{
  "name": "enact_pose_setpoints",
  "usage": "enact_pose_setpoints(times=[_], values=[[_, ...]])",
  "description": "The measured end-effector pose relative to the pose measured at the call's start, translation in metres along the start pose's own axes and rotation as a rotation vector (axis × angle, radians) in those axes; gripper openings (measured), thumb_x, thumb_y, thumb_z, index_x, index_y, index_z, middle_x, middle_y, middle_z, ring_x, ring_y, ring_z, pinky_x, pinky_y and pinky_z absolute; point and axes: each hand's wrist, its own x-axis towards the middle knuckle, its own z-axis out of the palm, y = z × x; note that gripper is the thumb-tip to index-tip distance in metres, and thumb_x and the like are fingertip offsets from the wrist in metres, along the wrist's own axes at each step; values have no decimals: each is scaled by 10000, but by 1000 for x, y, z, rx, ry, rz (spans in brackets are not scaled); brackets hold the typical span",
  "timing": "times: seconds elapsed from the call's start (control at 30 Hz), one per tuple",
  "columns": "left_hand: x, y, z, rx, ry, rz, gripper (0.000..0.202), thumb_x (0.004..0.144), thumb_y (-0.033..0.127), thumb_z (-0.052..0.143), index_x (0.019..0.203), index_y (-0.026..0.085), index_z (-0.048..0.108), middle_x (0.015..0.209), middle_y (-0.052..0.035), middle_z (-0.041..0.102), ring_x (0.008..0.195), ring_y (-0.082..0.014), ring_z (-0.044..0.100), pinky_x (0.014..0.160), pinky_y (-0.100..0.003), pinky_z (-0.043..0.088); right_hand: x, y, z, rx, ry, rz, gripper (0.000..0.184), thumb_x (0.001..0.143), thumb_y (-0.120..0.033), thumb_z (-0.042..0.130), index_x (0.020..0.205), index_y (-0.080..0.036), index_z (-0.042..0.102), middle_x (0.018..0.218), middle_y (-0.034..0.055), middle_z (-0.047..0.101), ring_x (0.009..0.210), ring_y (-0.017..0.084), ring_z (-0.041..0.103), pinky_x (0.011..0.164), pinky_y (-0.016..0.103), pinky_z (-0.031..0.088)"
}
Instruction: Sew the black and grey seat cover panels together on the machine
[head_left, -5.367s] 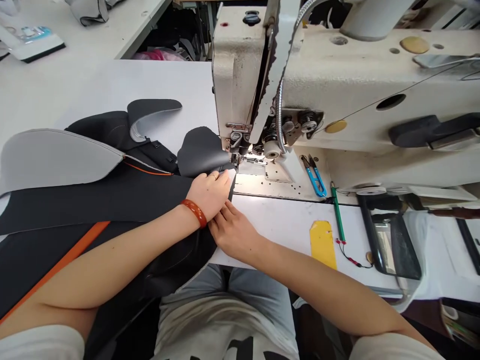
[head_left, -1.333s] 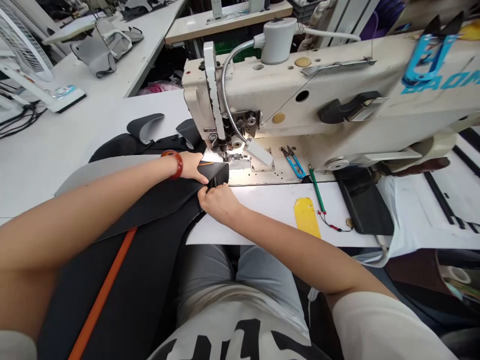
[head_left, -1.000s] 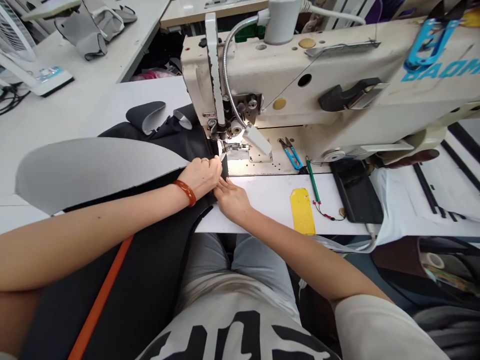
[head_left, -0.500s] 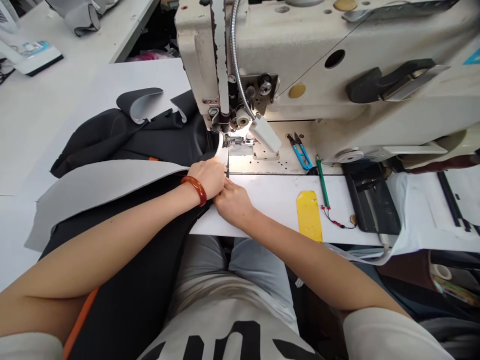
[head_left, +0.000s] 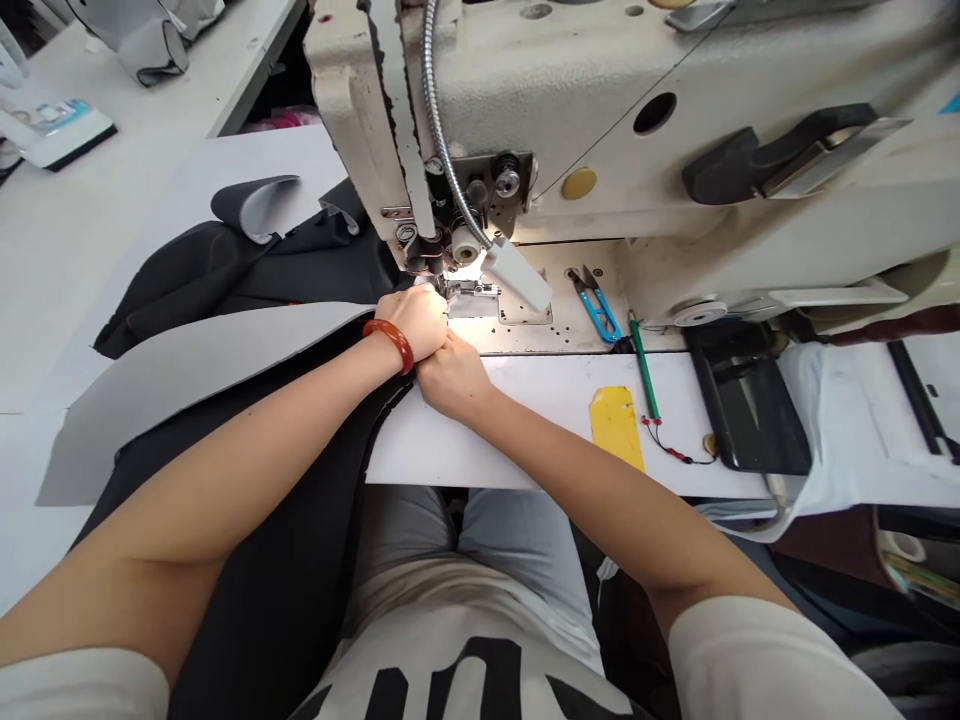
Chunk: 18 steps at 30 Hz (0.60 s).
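Note:
My left hand (head_left: pixel 414 320), with a reddish-brown bangle (head_left: pixel 390 342) at the wrist, is closed on the edge of black and grey fabric (head_left: pixel 187 375) just in front of the sewing machine's presser foot (head_left: pixel 441 284). Touching it, my right hand (head_left: pixel 454 375) is closed on the same fabric edge, slightly nearer to me. My fingers hide most of the pinched edge. The fabric spreads left over the table and hangs down toward my lap, while more black fabric (head_left: pixel 307 270) lies bunched behind.
The sewing machine (head_left: pixel 555 110) fills the upper right, its white lamp (head_left: pixel 517 272) over the bed. Blue thread snips (head_left: pixel 598 305), a green pencil-like stick (head_left: pixel 645 370), a yellow tag (head_left: pixel 615 425) and a black tray (head_left: pixel 746 400) lie to the right.
The view has shifted a little. My left hand sits closer to the presser foot and covers the pale fabric edge that showed there. Both hands stay closed on the fabric.

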Motion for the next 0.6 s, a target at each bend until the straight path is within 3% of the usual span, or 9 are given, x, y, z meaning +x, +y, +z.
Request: enact_pose_setpoints(times=[0.1, 0.17, 0.23, 0.27, 0.37, 0.43, 0.53, 0.6], values=[[0, -7, -22, 206, -94, 213, 311, 855, 236, 497, 1041, 136, 724, 1131, -136, 681, 1065, -302, 636, 912, -379, 464, -10, -8, -7, 13, 18, 47, 377, 940, -132, 455, 1241, 12, 630, 1242, 228, 656, 1234, 311, 559, 1127, 458, 371], [1, -19, -36, 307, -152, 390, 330, 810, 264, 561, 1074, 130, 705, 1133, -141, 680, 1082, -310, 624, 942, -380, 449, -31, -26, -12, 54, 40, 115, 563, 961, -285, 523, 1386, 78, 464, 1435, 308, 477, 1389, 361, 410, 1164, 519, 307], [6, -34, -44, 291, -213, 497, 373, 779, 320, 599, 1107, 166, 693, 1148, -107, 682, 1075, -285, 623, 944, -347, 448, -60, -54, -11, 114, 78, 88, 788, 916, -446, 609, 1468, 51, 347, 1539, 321, 310, 1456, 396, 287, 1175, 571, 260], [10, -41, -44, 247, -248, 512, 390, 772, 356, 607, 1114, 191, 693, 1139, -80, 689, 1068, -269, 624, 942, -328, 448, -73, -70, -7, 140, 100, -3, 842, 887, -493, 640, 1494, -2, 327, 1570, 292, 268, 1472, 394, 248, 1183, 582, 238], [20, -56, -37, 40, -298, 443, 472, 755, 452, 606, 1171, 244, 685, 1107, -16, 706, 1078, -239, 619, 962, -294, 432, -93, -118, 12, 171, 213, -373, 607, 956, -370, 573, 1495, -176, 373, 1590, 147, 328, 1487, 287, 254, 1206, 554, 209], [21, -56, -31, -83, -295, 330, 566, 742, 466, 613, 1264, 246, 638, 1158, -8, 691, 1090, -229, 617, 956, -275, 436, -81, -145, 19, 196, 272, -512, 432, 1010, -230, 447, 1442, -212, 452, 1533, 98, 441, 1427, 218, 374, 1189, 502, 268], [10, -40, -23, -74, -260, 176, 624, 724, 341, 641, 1329, 203, 579, 1236, -50, 652, 1117, -249, 609, 926, -274, 458, -44, -176, -1, 318, 159, -559, 365, 1014, -146, 338, 1182, -190, 659, 1213, 59, 701, 1085, 166, 638, 953, 352, 479], [-3, -23, -17, 48, -205, 155, 542, 740, 208, 610, 1279, 148, 602, 1239, -111, 636, 1125, -293, 605, 918, -320, 468, -34, -188, -30, 452, 97, -524, 380, 991, -143, 336, 1055, -215, 704, 1017, -1, 747, 908, 149, 662, 755, 293, 495]])
